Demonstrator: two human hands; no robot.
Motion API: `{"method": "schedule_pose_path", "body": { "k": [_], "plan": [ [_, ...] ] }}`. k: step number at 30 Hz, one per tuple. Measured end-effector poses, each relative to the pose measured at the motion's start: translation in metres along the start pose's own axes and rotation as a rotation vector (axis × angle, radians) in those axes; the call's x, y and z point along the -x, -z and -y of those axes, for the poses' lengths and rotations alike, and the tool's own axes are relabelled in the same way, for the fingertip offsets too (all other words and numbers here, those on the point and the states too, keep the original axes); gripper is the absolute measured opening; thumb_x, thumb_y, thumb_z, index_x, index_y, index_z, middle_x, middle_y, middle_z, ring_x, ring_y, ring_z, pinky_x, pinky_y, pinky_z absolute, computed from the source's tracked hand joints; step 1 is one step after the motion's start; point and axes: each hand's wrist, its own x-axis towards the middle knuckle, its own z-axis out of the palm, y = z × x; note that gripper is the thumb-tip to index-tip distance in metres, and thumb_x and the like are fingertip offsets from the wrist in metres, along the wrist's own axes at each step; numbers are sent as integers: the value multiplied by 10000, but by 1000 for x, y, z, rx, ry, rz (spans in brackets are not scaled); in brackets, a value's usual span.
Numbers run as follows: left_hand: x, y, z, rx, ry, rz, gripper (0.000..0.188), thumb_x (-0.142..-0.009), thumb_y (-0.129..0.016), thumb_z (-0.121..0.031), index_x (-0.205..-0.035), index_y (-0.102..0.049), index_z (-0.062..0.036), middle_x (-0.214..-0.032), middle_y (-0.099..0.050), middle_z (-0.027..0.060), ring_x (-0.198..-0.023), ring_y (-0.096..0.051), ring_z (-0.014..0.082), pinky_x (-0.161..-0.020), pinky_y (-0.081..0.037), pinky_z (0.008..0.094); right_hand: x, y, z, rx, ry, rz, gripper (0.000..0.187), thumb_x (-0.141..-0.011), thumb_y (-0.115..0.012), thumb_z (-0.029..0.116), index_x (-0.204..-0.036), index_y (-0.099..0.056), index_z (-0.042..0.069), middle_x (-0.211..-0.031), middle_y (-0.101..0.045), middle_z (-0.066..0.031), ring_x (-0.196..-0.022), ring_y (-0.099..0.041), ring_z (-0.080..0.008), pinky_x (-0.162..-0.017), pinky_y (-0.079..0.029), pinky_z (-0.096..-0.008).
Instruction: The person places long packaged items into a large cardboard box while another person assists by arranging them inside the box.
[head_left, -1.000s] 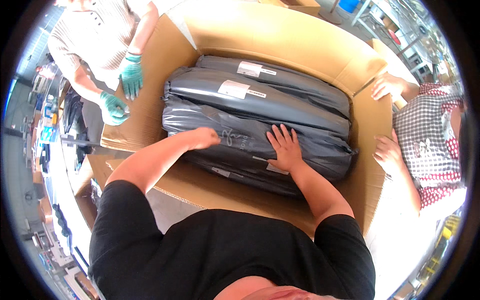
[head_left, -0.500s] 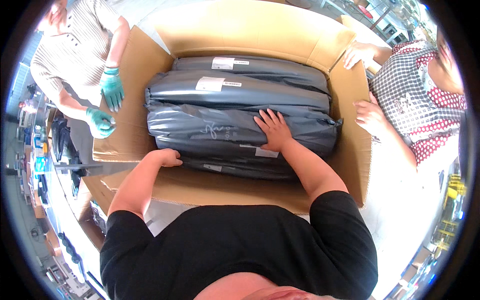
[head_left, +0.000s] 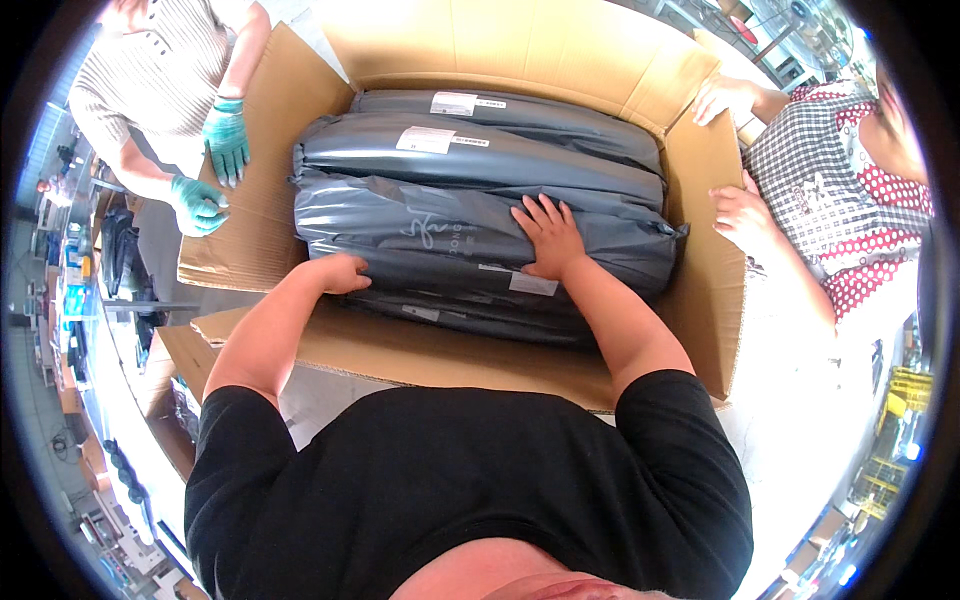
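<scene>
Several long packages wrapped in shiny black plastic lie side by side in a large open cardboard box (head_left: 690, 300). My right hand (head_left: 552, 240) lies flat with spread fingers on the front bulging package (head_left: 380, 215), which has pale printing. At that package's lower left end, my left hand (head_left: 342, 273) is closed, fingers pressed together against the plastic; their tips are partly hidden. Behind lie a second package (head_left: 560, 165) and a farther one (head_left: 580, 120), both with white labels. Nearest me, a lower package (head_left: 480, 318) sits partly under the front one.
A co-worker's green-gloved hands (head_left: 228, 145) are at the box's left flap (head_left: 250, 220). Another person's bare hands (head_left: 740, 215) hold the right side. The tall far flap (head_left: 480, 45) stands up; the near flap (head_left: 340, 345) leans toward me. A fan (head_left: 800, 20) stands far right.
The box and packages appear slightly higher in view. My left hand has shifted up along the package end, while my right hand stays spread on the same package.
</scene>
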Motion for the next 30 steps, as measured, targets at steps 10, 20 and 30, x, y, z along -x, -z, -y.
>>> {"method": "schedule_pose_path", "body": {
  "k": [10, 20, 30],
  "plan": [
    [-3, -13, 25, 25, -69, -2, 490, -894, -557, -414, -1211, -618, -45, -1222, -623, 224, -1153, -581, 375, -980, -446, 446, -5, 8, 9, 32, -4, 2, 1097, -599, -853, 428, -1512, -286, 208, -1566, -276, -95, -1450, -225, -324, -1163, -194, -520],
    [26, 8, 53, 160, 98, -188, 549, -922, -593, -385, -1333, -534, -26, -1319, -567, 218, -1233, -531, 362, -1034, -420, 417, -9, -7, 5, -16, 22, -83, 1091, -596, -845, 383, -1517, -278, 239, -1581, -252, -54, -1457, -216, -302, -1162, -201, -516],
    [28, 16, 45, 205, 72, -190, 565, -924, -590, -395, -1339, -519, -18, -1310, -581, 202, -1227, -540, 342, -1026, -423, 401, -14, -7, 7, -19, 12, -79, 1083, -581, -863, 347, -1501, -305, 230, -1579, -252, -33, -1458, -215, -283, -1166, -199, -518]
  ]
}}
